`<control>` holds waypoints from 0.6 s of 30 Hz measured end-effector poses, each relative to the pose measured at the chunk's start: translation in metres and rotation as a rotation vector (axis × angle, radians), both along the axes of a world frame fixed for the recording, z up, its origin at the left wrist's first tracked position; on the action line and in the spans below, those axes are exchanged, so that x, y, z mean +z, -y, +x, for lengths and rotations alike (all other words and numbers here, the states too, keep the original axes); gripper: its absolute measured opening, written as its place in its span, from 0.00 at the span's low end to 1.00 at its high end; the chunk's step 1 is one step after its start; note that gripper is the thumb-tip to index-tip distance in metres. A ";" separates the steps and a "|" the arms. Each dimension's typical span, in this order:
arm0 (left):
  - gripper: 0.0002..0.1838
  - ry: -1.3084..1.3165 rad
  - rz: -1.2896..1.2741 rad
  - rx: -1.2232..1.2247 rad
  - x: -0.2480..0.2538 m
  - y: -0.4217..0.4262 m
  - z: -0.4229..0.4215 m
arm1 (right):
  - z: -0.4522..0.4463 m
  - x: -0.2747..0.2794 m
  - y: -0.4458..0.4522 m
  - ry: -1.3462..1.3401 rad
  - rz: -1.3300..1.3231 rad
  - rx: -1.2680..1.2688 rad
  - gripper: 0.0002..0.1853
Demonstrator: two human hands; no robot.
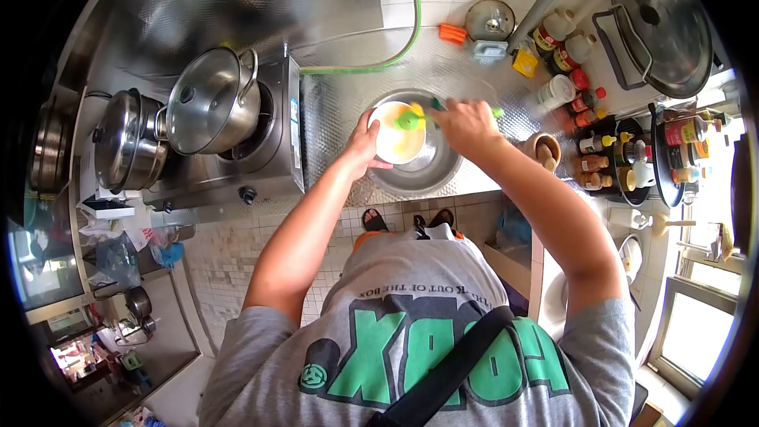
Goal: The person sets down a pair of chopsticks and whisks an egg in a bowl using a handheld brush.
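My left hand [361,145] is closed on the rim and side of a white bowl [387,154]. Pale yellow stuff coats the inside of the bowl; I cannot make out what it is. Closed round a green utensil [409,119], my right hand [466,124] is just right of the bowl. The utensil's green and yellow head is over the bowl's opening, and a short green end sticks out beyond my fingers. Its exact kind is unclear. Beneath both hands lies a round metal basin [444,166] on the silvery counter.
A steel pot [209,103] stands on the gas stove [277,162] at left, beside another lidded pot [118,138]. A green hose [411,39] crosses the back. At right are a wooden mortar [556,142], several sauce bottles [571,51] and a black rack [668,154].
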State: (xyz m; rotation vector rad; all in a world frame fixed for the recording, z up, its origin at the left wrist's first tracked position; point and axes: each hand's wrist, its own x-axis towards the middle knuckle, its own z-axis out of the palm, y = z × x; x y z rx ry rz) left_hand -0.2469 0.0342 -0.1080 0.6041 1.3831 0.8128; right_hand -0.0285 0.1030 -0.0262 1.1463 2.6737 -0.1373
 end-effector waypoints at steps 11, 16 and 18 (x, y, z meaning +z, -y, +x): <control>0.26 -0.020 0.060 0.054 0.007 -0.007 0.000 | -0.021 -0.002 0.009 -0.282 -0.697 -0.323 0.12; 0.25 0.071 0.050 0.085 0.010 -0.006 0.000 | -0.010 -0.038 0.022 -0.428 0.018 -0.105 0.13; 0.25 -0.021 0.090 0.059 0.008 -0.008 -0.004 | -0.012 -0.035 0.027 -0.263 -0.113 -0.172 0.13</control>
